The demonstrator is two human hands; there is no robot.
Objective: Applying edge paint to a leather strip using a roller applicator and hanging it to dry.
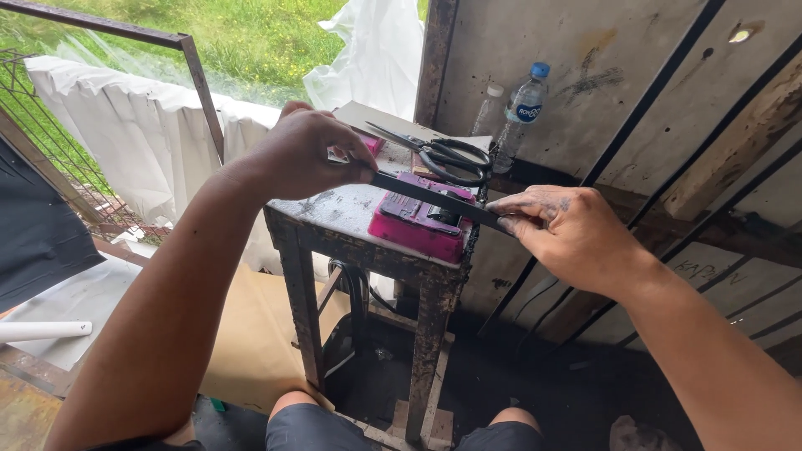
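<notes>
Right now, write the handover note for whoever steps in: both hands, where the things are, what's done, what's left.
Left hand: gripping one end of the long dark flat strip.
Right hand: pinching the strip's other end.
The strip lies across the pink device on the small rusty stand.
Black scissors lie behind on the stand, untouched. Two plastic bottles stand on the ledge by the wall.
Done: strip set over the device, held at both ends.
Left: cannot tell how far the strip has been worked; no mark on it is visible.
</notes>
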